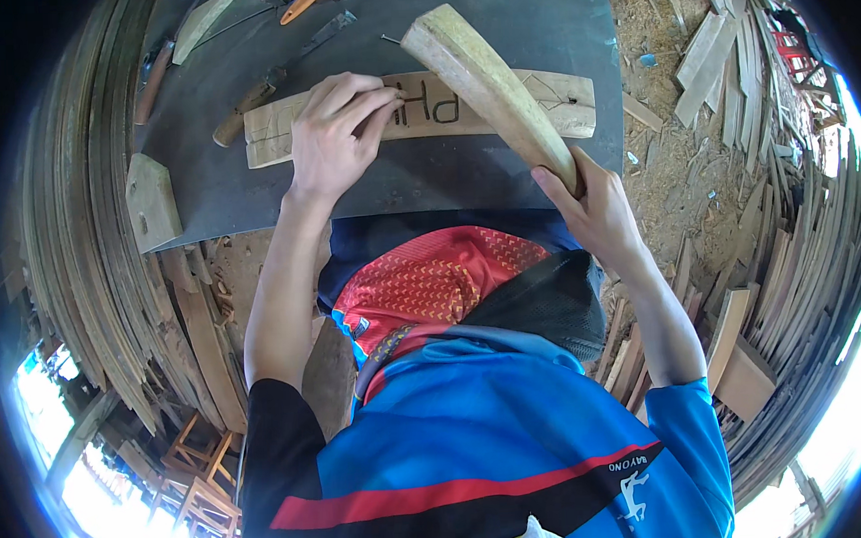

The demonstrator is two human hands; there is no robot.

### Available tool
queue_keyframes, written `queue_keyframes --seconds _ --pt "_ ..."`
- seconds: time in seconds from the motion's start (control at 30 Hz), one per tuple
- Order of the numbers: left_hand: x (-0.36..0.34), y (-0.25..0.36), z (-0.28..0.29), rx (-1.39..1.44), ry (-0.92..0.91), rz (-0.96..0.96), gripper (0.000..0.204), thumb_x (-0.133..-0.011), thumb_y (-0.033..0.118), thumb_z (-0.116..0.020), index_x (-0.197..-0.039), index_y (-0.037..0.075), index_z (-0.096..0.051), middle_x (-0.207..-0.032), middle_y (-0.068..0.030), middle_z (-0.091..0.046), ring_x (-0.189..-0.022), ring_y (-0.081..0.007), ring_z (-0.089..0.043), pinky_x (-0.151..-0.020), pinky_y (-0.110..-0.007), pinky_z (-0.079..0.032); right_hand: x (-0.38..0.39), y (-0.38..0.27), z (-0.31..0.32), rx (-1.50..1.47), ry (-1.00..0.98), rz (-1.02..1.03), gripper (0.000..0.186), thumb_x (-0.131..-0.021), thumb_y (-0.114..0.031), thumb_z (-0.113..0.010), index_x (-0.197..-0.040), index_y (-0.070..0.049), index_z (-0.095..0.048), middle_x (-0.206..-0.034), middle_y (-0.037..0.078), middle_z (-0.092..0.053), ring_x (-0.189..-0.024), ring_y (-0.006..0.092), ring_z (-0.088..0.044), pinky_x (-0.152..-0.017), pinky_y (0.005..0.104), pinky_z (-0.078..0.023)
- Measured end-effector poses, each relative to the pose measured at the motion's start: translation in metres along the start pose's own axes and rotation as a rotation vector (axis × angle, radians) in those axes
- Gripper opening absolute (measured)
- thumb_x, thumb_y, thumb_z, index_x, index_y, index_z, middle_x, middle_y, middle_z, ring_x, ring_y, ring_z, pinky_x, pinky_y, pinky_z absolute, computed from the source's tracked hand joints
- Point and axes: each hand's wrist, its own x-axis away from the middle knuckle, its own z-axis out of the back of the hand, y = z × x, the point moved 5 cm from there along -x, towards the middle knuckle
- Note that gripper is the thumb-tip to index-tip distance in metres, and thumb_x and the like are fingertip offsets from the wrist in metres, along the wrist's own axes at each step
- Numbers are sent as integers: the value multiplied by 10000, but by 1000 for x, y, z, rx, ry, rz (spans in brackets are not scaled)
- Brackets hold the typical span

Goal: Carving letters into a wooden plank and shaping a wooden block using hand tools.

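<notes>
A pale, slightly curved wooden board [492, 118] with dark carved characters and outlined shapes lies across the dark tabletop. Over its left half is my left hand [336, 130], thumb and fingertips pinched together at the carving. Whatever those fingertips hold, if anything, is too small to make out. My right hand [584, 192] grips the lower end of a thick wooden bar [491, 87]. That bar slants up and to the left above the board, hiding part of the carving.
Left of the board lies a wooden-handled chisel [249, 109]. An orange handle [303, 5], a thin metal piece [390, 40] and another wooden-handled tool [154, 84] lie farther back. A wood block [153, 203] rests at the table's left corner. Timber stacks [96, 205] flank the table.
</notes>
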Motion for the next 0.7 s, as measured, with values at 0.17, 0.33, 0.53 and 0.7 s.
queue_keyframes --seconds 0.17,0.33,0.53,0.7 --pt "-12 6 4 53 -148 26 197 -833 77 -815 -1017 86 -746 -1018 -34 -736 -944 -257 -657 -862 -380 -526 -13 1 -1 -84 6 -20 496 -995 -418 -697 -1084 67 -651 -780 280 -681 -738 415 -716 -697 457 -532" --pt "-9 -3 3 111 -159 34 182 -843 78 -806 -1012 89 -739 -1022 -29 -747 -953 -245 -663 -862 -382 -523 -23 -1 -4 -78 -25 -17 515 -995 -433 -693 -1106 69 -663 -803 284 -685 -743 400 -707 -718 446 -530" --pt "-6 -2 0 87 -99 -102 134 -860 122 -799 -981 128 -741 -997 18 -740 -896 -219 -674 -914 -399 -528 -30 3 -8 -125 11 34 514 -1002 -438 -677 -1136 58 -667 -851 285 -699 -788 398 -713 -751 447 -531" --pt "-6 -15 6 394 46 193 153 -858 77 -809 -1003 110 -770 -950 -6 -748 -881 -234 -684 -901 -403 -543 -39 5 -6 -180 -6 -37 514 -1004 -430 -677 -1163 59 -669 -857 274 -705 -786 368 -716 -761 441 -533"
